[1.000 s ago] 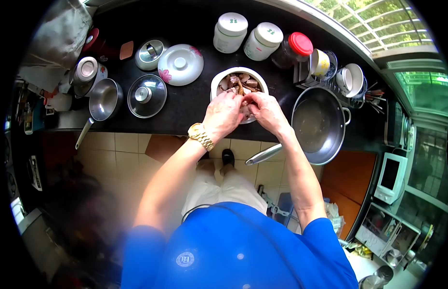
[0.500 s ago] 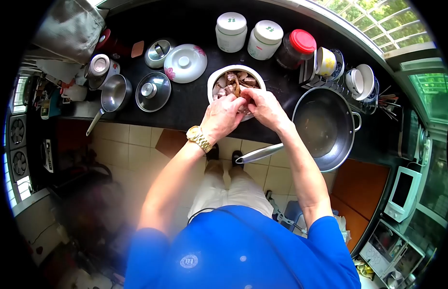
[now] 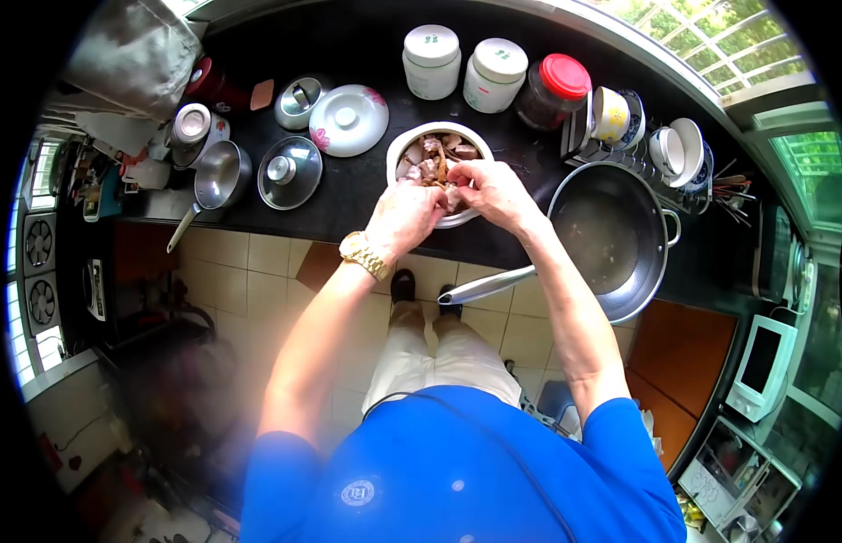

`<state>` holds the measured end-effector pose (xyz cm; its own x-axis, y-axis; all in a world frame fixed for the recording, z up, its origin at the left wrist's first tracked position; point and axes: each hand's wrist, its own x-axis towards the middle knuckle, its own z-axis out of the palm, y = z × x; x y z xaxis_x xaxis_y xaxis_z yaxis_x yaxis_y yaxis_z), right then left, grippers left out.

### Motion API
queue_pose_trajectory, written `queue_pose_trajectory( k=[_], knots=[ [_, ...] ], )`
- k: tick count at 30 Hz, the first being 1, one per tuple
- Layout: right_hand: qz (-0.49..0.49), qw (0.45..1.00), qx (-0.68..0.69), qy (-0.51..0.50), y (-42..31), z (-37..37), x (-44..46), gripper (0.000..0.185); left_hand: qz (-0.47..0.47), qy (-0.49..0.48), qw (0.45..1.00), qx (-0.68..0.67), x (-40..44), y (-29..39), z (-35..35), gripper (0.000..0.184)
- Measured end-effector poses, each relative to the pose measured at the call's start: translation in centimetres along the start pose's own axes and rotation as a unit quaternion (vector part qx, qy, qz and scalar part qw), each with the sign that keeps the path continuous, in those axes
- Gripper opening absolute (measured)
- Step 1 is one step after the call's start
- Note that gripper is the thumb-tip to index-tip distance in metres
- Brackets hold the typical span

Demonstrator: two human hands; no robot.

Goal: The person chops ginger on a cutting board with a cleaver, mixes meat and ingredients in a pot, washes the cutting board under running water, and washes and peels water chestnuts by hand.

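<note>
A round white ceramic pot (image 3: 394, 161) stands on the dark counter, filled with pinkish meat chunks (image 3: 428, 169) and brown strips that I cannot name. Both hands are over its near side, fingertips down among the food. My left hand (image 3: 407, 217), with a gold watch on the wrist, has its fingers curled together at the pot's near rim. Close beside it, the thumb and fingers of my right hand (image 3: 495, 192) are pinched. A pale pink piece of meat shows between the fingertips of the two hands, partly hidden by them.
A large frying pan (image 3: 607, 237) with liquid stands to the right, its handle past the counter edge. At left are a saucepan (image 3: 220, 176), a glass lid (image 3: 290, 174) and a flowered white lid (image 3: 349, 120). Behind stand white jars (image 3: 431, 63), a red-lidded jar (image 3: 555, 93) and a dish rack (image 3: 634, 163).
My left hand has shifted slightly left and down, opening a small gap from my right hand. The right fingers have moved a little too. More of the pot's contents shows now.
</note>
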<state>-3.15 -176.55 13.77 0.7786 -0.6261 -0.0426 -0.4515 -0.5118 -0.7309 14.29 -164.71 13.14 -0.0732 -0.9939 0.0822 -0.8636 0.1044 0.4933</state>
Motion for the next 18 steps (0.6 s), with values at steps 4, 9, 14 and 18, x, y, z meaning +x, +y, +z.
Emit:
queue_pose_trajectory(
  k=[4,9,14,18],
  knots=[
    [-0.027,0.989,-0.133,-0.055,-0.3,1.6,-0.3,0.021,-0.058,-0.041,0.994,-0.083,0.6,-0.6,0.1,0.006],
    [-0.01,0.993,-0.115,-0.007,0.0,0.9,0.1,0.021,-0.123,0.013,0.953,-0.276,0.2,-0.9,-3.5,0.011],
    [0.072,0.993,0.091,-0.003,0.5,-0.1,-0.3,0.031,-0.152,0.017,0.924,-0.349,0.0,-2.7,-4.5,0.011],
    [-0.017,0.994,-0.104,0.025,0.6,1.0,-1.3,0.021,0.008,0.042,0.998,0.042,0.6,-3.9,-2.7,0.014]
  ],
)
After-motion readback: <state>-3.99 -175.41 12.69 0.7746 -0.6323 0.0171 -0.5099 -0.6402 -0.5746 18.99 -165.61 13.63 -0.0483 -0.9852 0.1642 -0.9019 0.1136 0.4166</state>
